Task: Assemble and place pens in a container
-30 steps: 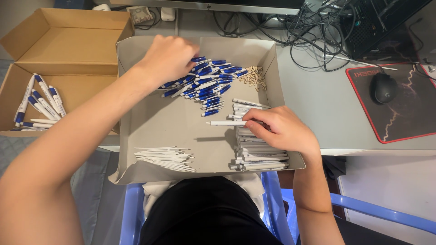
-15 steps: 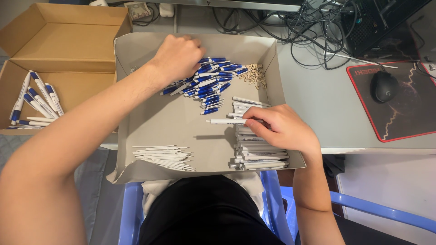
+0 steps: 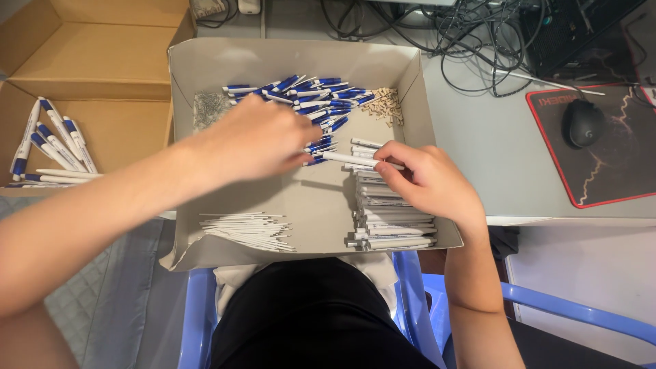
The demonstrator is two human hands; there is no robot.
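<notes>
A shallow cardboard tray (image 3: 287, 58) lies in front of me with pen parts sorted in heaps. My left hand (image 3: 256, 140) hovers over the middle of the tray, fingers curled by a pile of blue-and-white pen halves (image 3: 314, 96); what it holds is hidden. My right hand (image 3: 427, 181) pinches a white pen barrel (image 3: 348, 158) that points left toward the left hand. Below it lies a stack of white barrels (image 3: 393, 222). Thin white refills (image 3: 249, 231) lie at the tray's front left. Small springs (image 3: 210, 108) and tan bits (image 3: 386, 102) sit at the back.
An open cardboard box (image 3: 89, 61) at the left holds several finished blue-and-white pens (image 3: 51, 140). At the right a black mouse (image 3: 583, 123) rests on a red-edged mat (image 3: 615, 150). Tangled cables (image 3: 471, 41) lie behind the tray. A blue chair (image 3: 410, 294) is under me.
My left hand has drawn back from the blue-and-white pile toward the tray's middle, nearing the barrel in my right hand. The right hand has lifted slightly off the barrel stack.
</notes>
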